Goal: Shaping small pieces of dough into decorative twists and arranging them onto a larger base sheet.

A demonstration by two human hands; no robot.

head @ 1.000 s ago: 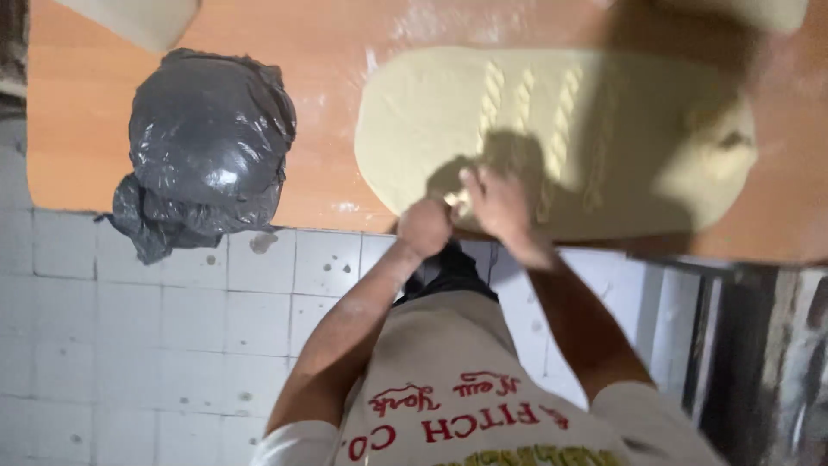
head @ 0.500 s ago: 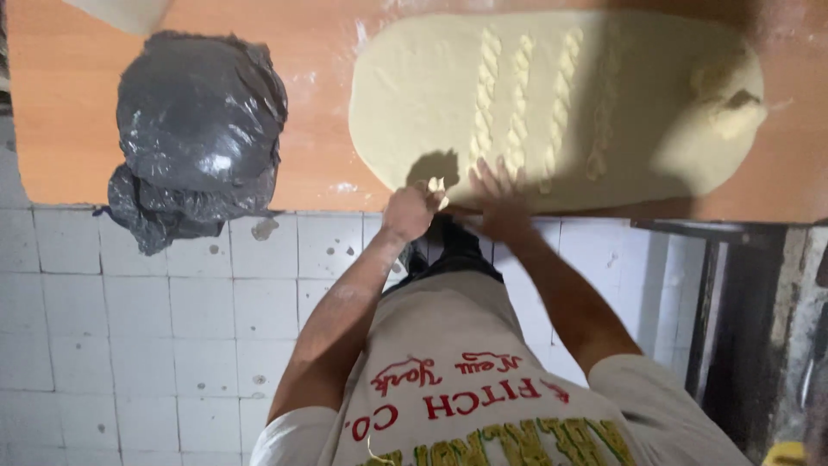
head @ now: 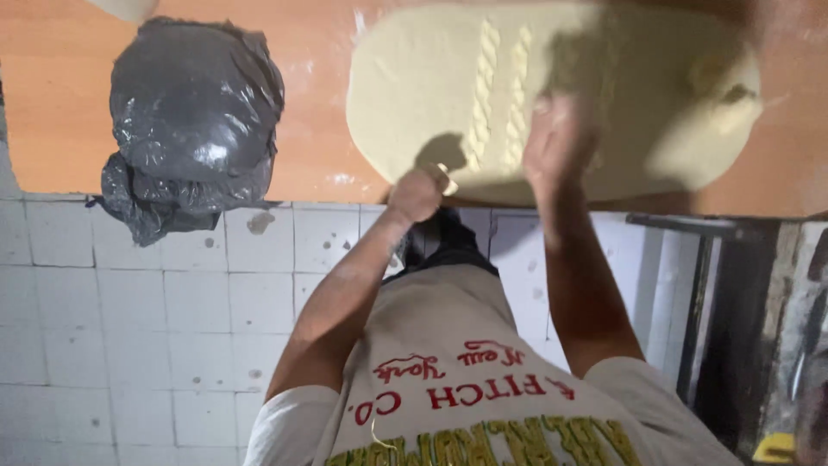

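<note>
On the orange table above white tiles — left hand clenched, right hand flat on dough.

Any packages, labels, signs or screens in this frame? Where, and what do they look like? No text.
Grey plastic bag: bulging, crumpled, glossy, on the orange worktop, left of the dough sheet, one corner hanging over the tiled edge.
Shirt print: red and yellow lettering on the person's pale shirt, bottom centre.
No signs or screens.

Grey plastic bag: crumpled, bulging, knotted end hanging over the table's near edge. Orange wooden table: flour-dusted in places. White tiled floor: speckled with small marks. Dark metal frame: upright, at the right beneath the table.
</note>
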